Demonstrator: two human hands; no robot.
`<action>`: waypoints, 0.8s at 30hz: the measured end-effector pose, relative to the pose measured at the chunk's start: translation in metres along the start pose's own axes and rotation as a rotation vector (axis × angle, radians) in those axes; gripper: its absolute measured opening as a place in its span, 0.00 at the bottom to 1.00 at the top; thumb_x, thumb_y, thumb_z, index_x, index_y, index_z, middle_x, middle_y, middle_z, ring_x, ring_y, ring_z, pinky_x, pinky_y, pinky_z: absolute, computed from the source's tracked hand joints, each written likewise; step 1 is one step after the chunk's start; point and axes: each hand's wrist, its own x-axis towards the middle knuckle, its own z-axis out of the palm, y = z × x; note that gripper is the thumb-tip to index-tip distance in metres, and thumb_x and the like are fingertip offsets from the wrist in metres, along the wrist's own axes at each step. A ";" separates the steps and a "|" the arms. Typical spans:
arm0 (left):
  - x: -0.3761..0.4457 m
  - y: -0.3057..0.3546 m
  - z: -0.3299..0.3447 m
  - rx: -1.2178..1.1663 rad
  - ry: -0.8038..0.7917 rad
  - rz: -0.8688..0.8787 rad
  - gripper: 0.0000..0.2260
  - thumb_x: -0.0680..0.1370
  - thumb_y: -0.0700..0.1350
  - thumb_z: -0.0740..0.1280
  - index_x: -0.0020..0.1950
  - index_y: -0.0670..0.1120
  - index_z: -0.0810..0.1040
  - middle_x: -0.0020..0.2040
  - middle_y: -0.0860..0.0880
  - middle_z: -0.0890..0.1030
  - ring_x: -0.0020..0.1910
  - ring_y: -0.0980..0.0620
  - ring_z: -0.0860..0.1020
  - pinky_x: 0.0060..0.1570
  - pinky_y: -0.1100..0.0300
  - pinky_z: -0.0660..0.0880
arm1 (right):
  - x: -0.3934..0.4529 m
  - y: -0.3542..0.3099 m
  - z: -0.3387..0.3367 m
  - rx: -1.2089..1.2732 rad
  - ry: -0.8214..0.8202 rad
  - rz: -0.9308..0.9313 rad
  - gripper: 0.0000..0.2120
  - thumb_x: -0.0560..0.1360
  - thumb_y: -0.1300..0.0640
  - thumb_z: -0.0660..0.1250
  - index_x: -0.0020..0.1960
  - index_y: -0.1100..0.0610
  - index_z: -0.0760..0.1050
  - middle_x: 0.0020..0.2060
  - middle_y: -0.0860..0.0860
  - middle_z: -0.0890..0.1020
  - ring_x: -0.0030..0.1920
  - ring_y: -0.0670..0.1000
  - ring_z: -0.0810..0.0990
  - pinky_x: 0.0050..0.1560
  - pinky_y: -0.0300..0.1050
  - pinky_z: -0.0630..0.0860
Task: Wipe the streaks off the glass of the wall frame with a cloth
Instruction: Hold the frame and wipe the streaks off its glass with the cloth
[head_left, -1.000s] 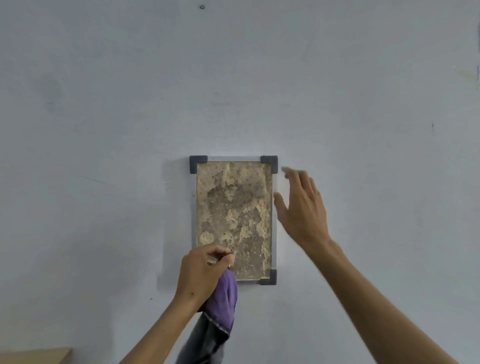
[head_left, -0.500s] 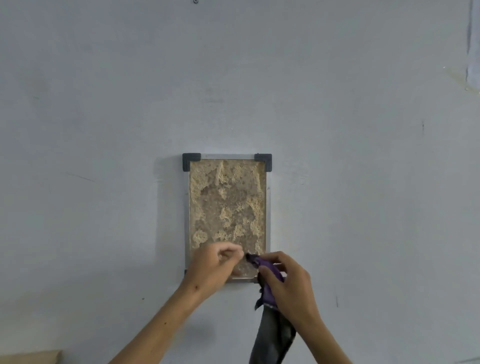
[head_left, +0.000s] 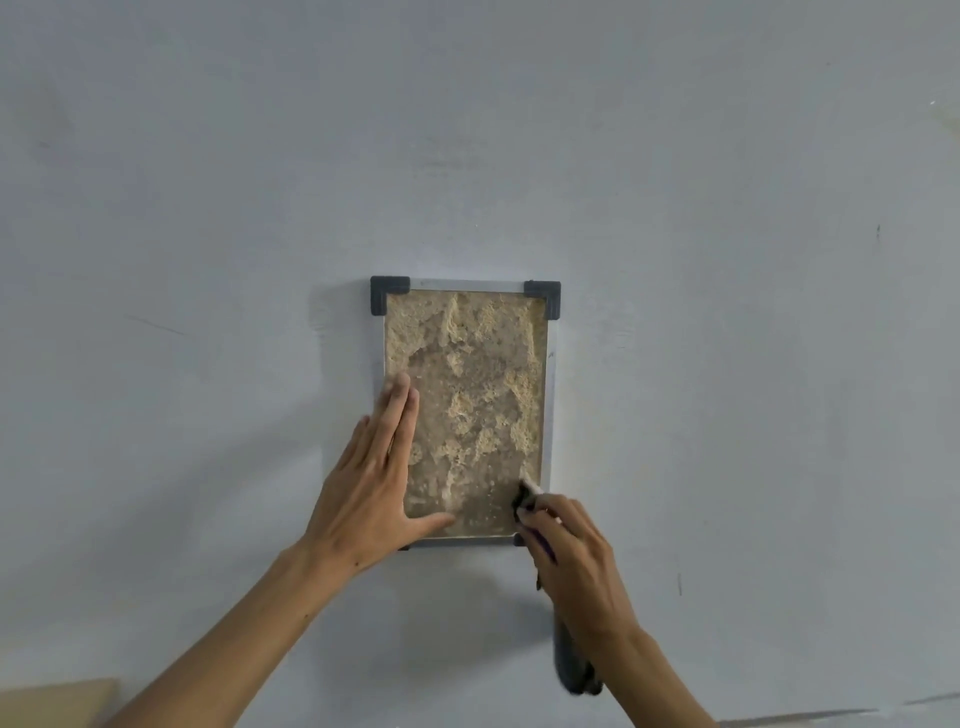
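A small wall frame (head_left: 551, 395) with a silver rim and dark corner caps hangs on the pale wall; its glass (head_left: 478, 374) shows a mottled tan and brown patchy surface. My left hand (head_left: 374, 478) lies flat with straight fingers on the frame's lower left side, thumb stretched along the bottom of the glass. My right hand (head_left: 571, 556) grips a purple and grey cloth (head_left: 571, 665) and holds its bunched end against the glass at the lower right corner. The rest of the cloth hangs down below my right wrist, partly hidden by the hand.
The bare pale wall (head_left: 208, 260) surrounds the frame, with small marks. A light wooden surface corner (head_left: 52, 701) shows at the bottom left edge.
The cloth passed from my left hand to my right hand. My left hand then opened and moved up flat onto the frame's left side. My right hand brought the cloth to the lower right corner.
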 end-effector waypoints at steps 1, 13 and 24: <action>-0.003 0.000 0.002 -0.025 0.000 0.002 0.63 0.66 0.73 0.72 0.82 0.39 0.40 0.84 0.44 0.39 0.83 0.45 0.43 0.76 0.42 0.64 | -0.004 0.000 -0.002 0.025 -0.023 -0.001 0.06 0.76 0.65 0.74 0.53 0.60 0.83 0.52 0.49 0.80 0.47 0.50 0.82 0.49 0.39 0.80; -0.037 0.008 0.023 -0.227 0.013 -0.162 0.59 0.70 0.65 0.74 0.82 0.39 0.39 0.83 0.43 0.38 0.73 0.42 0.73 0.46 0.69 0.78 | 0.002 -0.010 0.009 -0.072 0.087 -0.072 0.11 0.70 0.71 0.78 0.52 0.67 0.83 0.56 0.50 0.75 0.49 0.56 0.85 0.50 0.47 0.83; -0.044 0.013 0.033 -0.308 0.076 -0.214 0.55 0.72 0.59 0.75 0.83 0.43 0.40 0.84 0.48 0.38 0.57 0.48 0.84 0.27 0.77 0.67 | 0.028 -0.018 0.000 0.039 0.151 0.100 0.13 0.74 0.69 0.75 0.57 0.61 0.80 0.53 0.52 0.80 0.48 0.46 0.79 0.48 0.34 0.78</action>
